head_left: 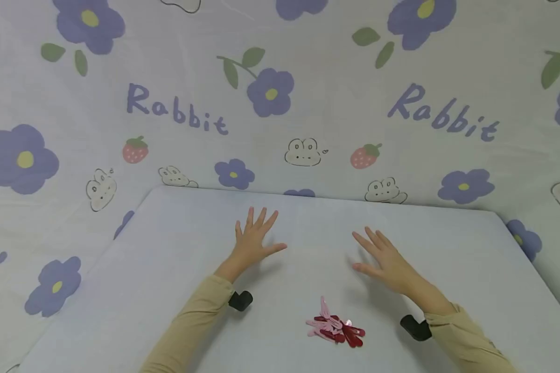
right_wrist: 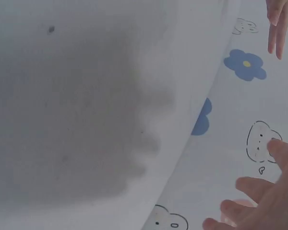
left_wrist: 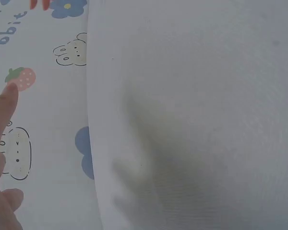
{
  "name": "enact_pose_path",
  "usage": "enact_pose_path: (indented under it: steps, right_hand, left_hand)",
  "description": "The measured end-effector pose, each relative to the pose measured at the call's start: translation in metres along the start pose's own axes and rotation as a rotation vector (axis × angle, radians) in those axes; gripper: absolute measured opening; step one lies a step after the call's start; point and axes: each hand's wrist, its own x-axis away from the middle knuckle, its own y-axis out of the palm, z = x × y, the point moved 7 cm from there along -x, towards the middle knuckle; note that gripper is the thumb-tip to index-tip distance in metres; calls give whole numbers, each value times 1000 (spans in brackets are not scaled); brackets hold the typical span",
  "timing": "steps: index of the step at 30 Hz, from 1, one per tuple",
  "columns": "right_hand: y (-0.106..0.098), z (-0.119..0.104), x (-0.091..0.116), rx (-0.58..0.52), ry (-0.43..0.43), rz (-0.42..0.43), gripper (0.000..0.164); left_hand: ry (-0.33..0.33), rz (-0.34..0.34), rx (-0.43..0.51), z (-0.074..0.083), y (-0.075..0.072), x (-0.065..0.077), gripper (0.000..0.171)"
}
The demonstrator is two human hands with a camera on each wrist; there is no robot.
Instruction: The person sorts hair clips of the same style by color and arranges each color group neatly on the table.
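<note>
A small pile of pink and dark red snap hair clips (head_left: 332,327) lies on the white tabletop, near the front middle. My left hand (head_left: 253,242) is held over the table to the left of the pile and farther back, fingers spread and holding nothing. On the other side my right hand (head_left: 388,263) hovers with its fingers apart, also with nothing in it. In the left wrist view the left hand (left_wrist: 2,158) shows at the left edge. The right wrist view has the right hand (right_wrist: 266,191) at the lower right, with fingertips of the left hand (right_wrist: 278,24) above.
The white table (head_left: 168,228) ends at a straight back edge, behind which hangs a cloth (head_left: 326,77) printed with flowers, rabbits and strawberries. A black wrist mount (head_left: 240,300) sits under the left sleeve, another black mount (head_left: 415,328) by the right one.
</note>
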Motion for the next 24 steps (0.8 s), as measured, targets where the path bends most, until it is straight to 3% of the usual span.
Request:
enact_pose_path:
  steps: [7,15,20,24]
  right_hand:
    - [-7,-13,10,-4,-33,118,69]
    - [-3,-30,28,-167,-61,124,86]
    - [5,-41,38,-215,-119,173,83]
    - [8,-45,44,-240,-125,214,87]
  left_hand:
    - [66,74,69,12,-4,7,81]
    - [135,130,112,32,2,18,87]
    - [138,142,181,40,7,29,78]
    - [85,182,266,44,14,40,77]
